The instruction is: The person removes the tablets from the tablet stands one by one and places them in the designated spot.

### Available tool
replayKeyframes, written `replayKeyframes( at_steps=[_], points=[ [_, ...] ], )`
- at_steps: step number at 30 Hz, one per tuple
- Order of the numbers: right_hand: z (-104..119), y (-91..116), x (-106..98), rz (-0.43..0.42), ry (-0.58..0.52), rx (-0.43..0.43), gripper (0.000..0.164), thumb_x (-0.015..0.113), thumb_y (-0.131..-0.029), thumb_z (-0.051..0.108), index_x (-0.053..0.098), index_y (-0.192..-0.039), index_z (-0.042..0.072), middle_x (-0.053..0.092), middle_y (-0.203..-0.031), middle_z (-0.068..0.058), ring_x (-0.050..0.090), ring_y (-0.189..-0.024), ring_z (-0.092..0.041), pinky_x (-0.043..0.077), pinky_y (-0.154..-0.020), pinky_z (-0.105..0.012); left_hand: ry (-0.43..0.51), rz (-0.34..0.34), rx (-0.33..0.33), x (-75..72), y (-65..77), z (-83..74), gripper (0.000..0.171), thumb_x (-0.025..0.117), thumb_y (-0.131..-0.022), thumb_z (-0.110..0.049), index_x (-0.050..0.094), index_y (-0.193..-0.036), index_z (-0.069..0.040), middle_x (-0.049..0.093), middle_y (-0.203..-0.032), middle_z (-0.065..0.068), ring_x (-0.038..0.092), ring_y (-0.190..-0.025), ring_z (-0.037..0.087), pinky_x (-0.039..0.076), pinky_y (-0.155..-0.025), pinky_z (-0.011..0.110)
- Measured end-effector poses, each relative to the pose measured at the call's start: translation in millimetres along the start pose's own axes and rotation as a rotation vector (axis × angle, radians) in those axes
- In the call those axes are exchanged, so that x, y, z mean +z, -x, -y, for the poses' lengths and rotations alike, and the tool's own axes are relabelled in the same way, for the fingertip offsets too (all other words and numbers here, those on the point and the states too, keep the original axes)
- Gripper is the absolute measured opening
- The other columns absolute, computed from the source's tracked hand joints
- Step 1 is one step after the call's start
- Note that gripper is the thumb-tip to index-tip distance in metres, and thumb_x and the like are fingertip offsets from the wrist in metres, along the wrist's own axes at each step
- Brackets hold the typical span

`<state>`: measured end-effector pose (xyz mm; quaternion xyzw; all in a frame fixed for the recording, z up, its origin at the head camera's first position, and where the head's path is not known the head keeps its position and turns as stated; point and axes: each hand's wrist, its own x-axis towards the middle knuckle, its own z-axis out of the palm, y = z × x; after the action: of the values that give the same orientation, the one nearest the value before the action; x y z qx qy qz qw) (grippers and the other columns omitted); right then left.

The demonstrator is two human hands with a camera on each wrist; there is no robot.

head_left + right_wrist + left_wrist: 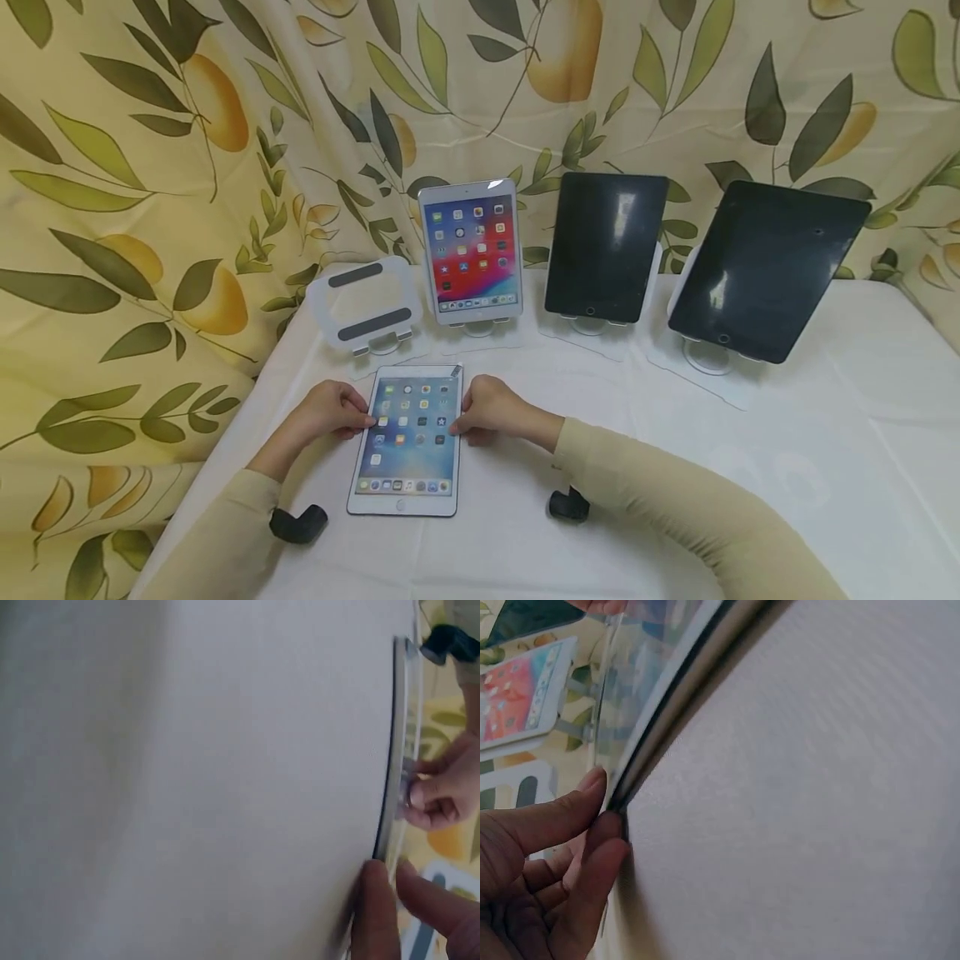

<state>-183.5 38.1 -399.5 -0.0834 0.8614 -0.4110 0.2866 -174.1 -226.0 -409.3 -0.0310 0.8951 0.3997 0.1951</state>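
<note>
A white-framed tablet [408, 458] with a lit screen of app icons lies face up on the white cloth, its home button toward the person. At its left edge my left hand [333, 408] pinches the frame, thumb on the front face and fingers at the underside. My right hand [491, 407] pinches the opposite edge in the same manner. In the left wrist view the left thumb and fingertips [613, 823] meet at the tablet's edge. A small dark mark [457, 372] shows at the tablet's top right corner.
Behind the tablet stands a bare white tablet stand [397, 292] with dark pads. To its right a lit white tablet [472, 250] and two dark-screened tablets [606, 242] [772, 262] lean on similar stands. A leaf-patterned curtain [300, 100] hangs behind the table.
</note>
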Motion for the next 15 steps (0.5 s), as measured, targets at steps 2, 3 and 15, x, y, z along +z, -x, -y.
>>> replayKeyframes(
  at_steps=[2,3,15],
  points=[
    [-1,-1,-4,0.009,0.031,-0.001,0.018,0.078,-0.075,0.01,0.063,-0.075,0.001,0.065,-0.061,-0.009,0.063,-0.049,-0.015,0.052,-0.048,-0.023,-0.022,-0.035,0.002,0.2,-1.5,-1.6,0.025,0.078,-0.075,-0.011,0.062,-0.087,0.004,0.062,-0.065,0.003,0.057,-0.057,0.01,0.051,-0.053,0.025],
    [-2,-1,-6,0.011,0.044,-0.003,0.019,0.078,-0.076,0.012,0.063,-0.076,0.0,0.065,-0.061,-0.009,0.063,-0.05,-0.015,0.052,-0.048,-0.024,-0.03,-0.051,0.005,0.1,-2.2,-2.6,0.026,0.079,-0.075,-0.011,0.062,-0.089,0.004,0.063,-0.066,0.003,0.057,-0.058,0.011,0.051,-0.053,0.025],
    [-4,-4,-34,-0.059,0.043,0.019,0.039,0.078,-0.078,0.022,0.058,-0.103,-0.002,0.064,-0.08,-0.009,0.064,-0.064,-0.019,0.056,-0.057,-0.03,0.026,-0.133,0.087,2.6,-12.9,-20.9,0.04,0.076,-0.077,-0.011,0.062,-0.109,0.006,0.065,-0.085,0.013,0.06,-0.066,0.014,0.056,-0.059,0.029]
  ],
)
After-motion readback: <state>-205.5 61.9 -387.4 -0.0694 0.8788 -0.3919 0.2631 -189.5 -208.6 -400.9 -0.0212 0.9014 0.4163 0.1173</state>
